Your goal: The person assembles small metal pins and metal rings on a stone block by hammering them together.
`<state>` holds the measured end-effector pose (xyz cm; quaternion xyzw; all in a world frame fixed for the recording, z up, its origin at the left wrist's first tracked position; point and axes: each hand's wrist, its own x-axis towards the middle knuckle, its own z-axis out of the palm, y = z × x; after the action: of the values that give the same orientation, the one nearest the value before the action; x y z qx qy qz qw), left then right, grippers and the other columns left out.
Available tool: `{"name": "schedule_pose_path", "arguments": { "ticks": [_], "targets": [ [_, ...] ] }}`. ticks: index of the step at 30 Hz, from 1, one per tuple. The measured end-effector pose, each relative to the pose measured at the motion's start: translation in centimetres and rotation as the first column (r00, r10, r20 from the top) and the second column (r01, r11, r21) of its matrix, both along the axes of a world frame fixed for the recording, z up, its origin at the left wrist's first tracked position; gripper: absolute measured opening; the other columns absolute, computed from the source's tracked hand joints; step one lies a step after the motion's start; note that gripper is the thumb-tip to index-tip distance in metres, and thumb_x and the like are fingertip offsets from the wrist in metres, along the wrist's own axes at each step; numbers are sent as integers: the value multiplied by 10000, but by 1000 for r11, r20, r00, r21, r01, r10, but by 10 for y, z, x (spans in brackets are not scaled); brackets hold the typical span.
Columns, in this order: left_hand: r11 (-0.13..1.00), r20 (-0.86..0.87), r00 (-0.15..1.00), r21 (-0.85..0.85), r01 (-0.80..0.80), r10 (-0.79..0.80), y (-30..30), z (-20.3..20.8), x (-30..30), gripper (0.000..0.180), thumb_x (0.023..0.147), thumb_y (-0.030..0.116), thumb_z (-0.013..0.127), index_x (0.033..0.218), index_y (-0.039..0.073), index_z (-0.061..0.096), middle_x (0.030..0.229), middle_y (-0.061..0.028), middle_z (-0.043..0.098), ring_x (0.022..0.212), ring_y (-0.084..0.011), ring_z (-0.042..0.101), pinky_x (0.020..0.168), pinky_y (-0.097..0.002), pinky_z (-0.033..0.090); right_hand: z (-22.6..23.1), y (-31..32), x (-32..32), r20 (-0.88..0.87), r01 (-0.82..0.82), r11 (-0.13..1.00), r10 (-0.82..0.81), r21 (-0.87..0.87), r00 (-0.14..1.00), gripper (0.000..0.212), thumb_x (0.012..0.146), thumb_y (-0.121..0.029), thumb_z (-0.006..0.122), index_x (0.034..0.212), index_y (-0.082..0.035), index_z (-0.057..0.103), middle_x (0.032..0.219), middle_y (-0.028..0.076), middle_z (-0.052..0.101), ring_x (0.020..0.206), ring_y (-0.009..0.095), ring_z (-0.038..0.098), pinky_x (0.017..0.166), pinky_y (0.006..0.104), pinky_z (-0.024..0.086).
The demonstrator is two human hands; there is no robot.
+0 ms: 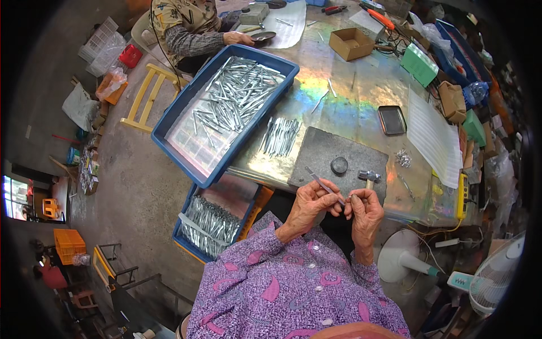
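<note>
In my left hand (pixel 309 208) a slim silver metal strip (pixel 320 182) is pinched, slanting up and to the left. My right hand (pixel 366 217) meets it at the strip's lower end, its fingertips pinched on something small that I cannot make out. Both hands are just off the near edge of a grey slab (pixel 319 148) on the table. On the slab sit a round black piece (pixel 339 165) and a hammer (pixel 369 175), whose handle passes behind my right hand. A row of similar metal strips (pixel 280 137) lies left of the slab.
A large blue bin (pixel 164 131) of loose metal strips overhangs the table's left edge, above a lower blue bin (pixel 189 198). Right of the slab are small silver parts (pixel 402 158) and a black tray (pixel 392 120). Across the table, a co-worker's hand (pixel 238 38) touches a dark dish.
</note>
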<state>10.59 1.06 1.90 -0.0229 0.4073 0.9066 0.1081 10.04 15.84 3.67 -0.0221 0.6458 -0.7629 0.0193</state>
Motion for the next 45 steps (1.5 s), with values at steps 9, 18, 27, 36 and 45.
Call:
{"name": "schedule_pose_path", "arguments": {
  "ticks": [9,18,27,36,45],
  "targets": [
    [1000,4,1000,17,3,-3,2,-4,-1,148,851,43,557,985,-9,520,878,-143,619,714,-160,625,623,-270,546,-4,1,1,-6,19,1000,-18,24,1000,113,905,-95,508,934,14,516,738,41,552,598,58,505,498,178,395],
    [999,2,999,7,43,-43,2,3,0,146,854,47,554,980,-11,512,874,-136,617,717,-162,626,623,-269,547,-1,1,3,18,-15,997,13,78,1000,111,906,-111,511,906,0,516,671,-4,514,566,36,477,478,172,375],
    [997,-7,998,30,69,-69,2,4,4,146,852,50,558,976,-9,507,865,-131,617,717,-165,628,627,-270,547,-1,2,8,-17,-24,988,27,150,1000,107,907,-109,511,885,-4,516,668,-10,511,551,25,463,457,170,362],
    [996,3,997,54,71,-71,2,2,4,154,851,55,561,985,0,508,871,-137,621,719,-172,631,624,-273,541,0,2,11,-15,-25,991,27,130,1000,83,905,-78,502,888,3,514,653,-11,498,541,28,443,446,174,340],
    [999,14,999,25,39,-40,4,3,2,158,863,82,558,989,7,502,873,-134,623,704,-168,626,635,-277,534,-2,4,10,-54,-18,994,24,106,998,81,904,-81,505,899,-2,521,650,-11,498,538,27,444,445,177,348]
  ]
}}
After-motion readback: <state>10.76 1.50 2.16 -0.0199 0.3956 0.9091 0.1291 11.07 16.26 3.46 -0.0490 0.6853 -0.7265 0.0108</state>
